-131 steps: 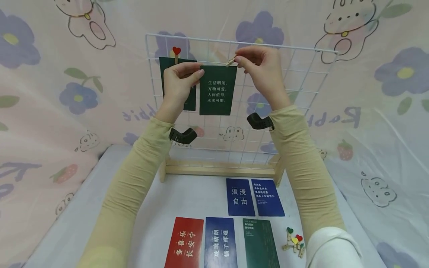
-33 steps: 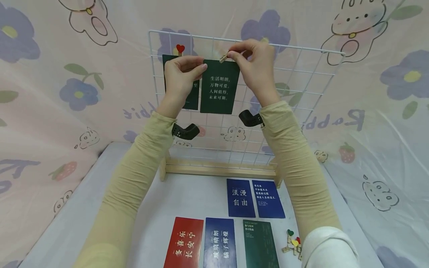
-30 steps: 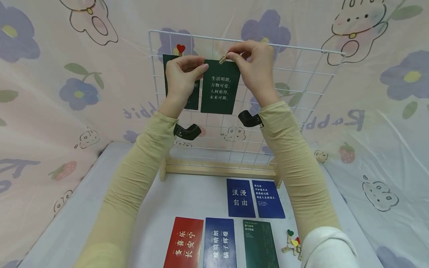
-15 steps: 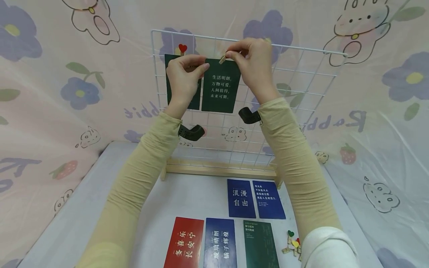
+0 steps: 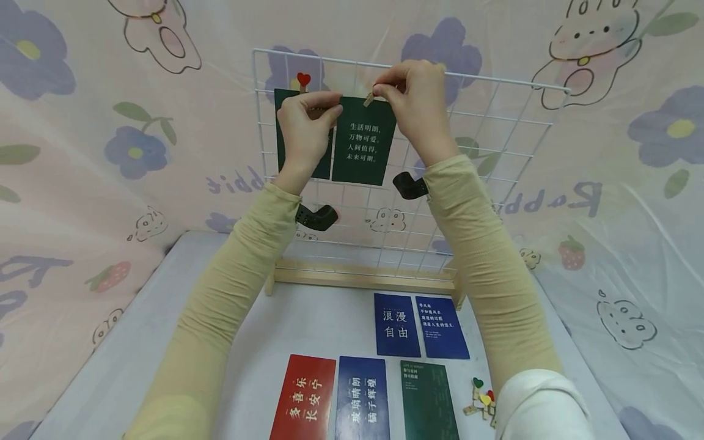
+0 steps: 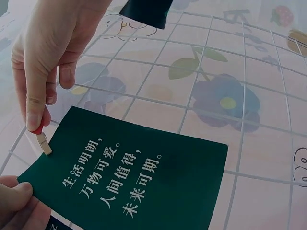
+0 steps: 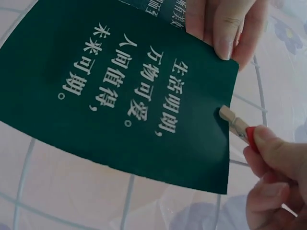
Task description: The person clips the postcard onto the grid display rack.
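My left hand (image 5: 308, 125) pinches the upper left corner of a dark green card (image 5: 363, 165) with white writing, held against the white wire grid (image 5: 495, 116). With thumb and fingertips, my right hand (image 5: 420, 101) pinches a small wooden clothespin (image 7: 235, 122) by its red end. The clothespin's tip sits over the card's top edge, near the middle, in both wrist views. Left of this card, a second green card (image 5: 280, 131) hangs on the grid under a clothespin with a red heart (image 5: 304, 79); my left hand hides part of it.
On the table (image 5: 275, 324) lie two small blue cards (image 5: 397, 342) (image 5: 444, 348), a red card (image 5: 302, 391), a long blue card (image 5: 362, 397) and a green card (image 5: 429, 403). Several heart clothespins (image 5: 484, 400) lie by my right sleeve. The grid stands in a wooden base (image 5: 363, 279).
Compared with 4.4 seconds ago, my right hand has moved left and brought the clothespin from the card's right corner onto its top edge. The card sits slightly higher and farther right in view.
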`<state>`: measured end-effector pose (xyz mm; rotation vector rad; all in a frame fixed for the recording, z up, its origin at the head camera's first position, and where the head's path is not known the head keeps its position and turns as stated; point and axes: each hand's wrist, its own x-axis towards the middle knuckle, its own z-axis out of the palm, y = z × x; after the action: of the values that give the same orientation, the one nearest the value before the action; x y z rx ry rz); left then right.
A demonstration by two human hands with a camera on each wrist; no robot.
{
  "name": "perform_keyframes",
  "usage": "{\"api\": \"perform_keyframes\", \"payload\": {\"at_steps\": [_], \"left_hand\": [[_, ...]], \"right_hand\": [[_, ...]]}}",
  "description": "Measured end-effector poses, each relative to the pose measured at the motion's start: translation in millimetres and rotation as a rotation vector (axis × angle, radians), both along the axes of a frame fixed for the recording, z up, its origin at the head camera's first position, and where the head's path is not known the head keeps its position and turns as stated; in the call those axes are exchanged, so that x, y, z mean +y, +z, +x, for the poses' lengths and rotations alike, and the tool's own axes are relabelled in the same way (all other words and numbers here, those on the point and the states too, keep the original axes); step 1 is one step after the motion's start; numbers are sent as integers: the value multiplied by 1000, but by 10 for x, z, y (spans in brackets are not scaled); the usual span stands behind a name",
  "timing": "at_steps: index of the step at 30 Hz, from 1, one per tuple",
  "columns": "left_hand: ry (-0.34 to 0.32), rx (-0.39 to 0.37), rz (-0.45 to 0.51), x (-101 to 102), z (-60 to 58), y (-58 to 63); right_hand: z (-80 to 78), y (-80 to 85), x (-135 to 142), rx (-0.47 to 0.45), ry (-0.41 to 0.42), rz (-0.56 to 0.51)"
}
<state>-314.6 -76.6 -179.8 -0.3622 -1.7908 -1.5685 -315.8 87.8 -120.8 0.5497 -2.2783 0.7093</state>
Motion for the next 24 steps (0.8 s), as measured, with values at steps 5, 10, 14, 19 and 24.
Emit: {"api": "perform_keyframes", "payload": {"at_steps": [5,10,14,19,24], "left_hand": [[11,2,-14,7,1,-6],[10,0,-13,-1,13,4],[-5,-4,-2,-7,24,14],[-24,3,10,-8,32,0],[-31,14,10,-13,28,-6]], "right_hand": [[14,-3,-33,-27,-63,40],[16,2,-80,-15,-101,91],[8,7,-112,-36,-102,106],[-13,-39,-105,-7,-48,95],[-34,-101,-60,73,16,59]]}}
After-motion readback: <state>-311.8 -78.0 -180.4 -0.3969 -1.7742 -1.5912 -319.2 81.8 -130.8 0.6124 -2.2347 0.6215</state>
